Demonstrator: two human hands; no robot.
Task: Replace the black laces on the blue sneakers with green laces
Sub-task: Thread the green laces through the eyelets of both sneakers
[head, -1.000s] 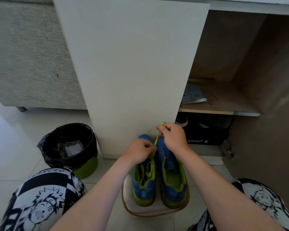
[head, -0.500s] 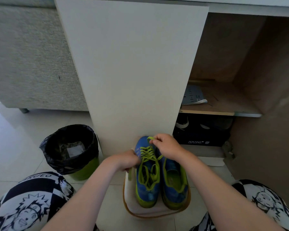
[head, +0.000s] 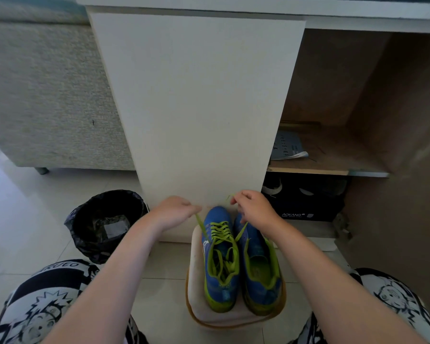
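Pair of blue mesh sneakers with lime-green lining sits side by side, toes pointing away, on round white stool with tan rim – lower centre of frame. Sneaker nearer frame's left carries bright green flat lace, its two ends drawn up and apart. Left hand: fingers curled, pinching one lace end just left of toe. Right hand: fingers curled, pinching other end – tip pokes out above fingers. Black-lined bin at lower left. Black shoebox at right.

glossy floor tiles, rough woven sofa cloth.
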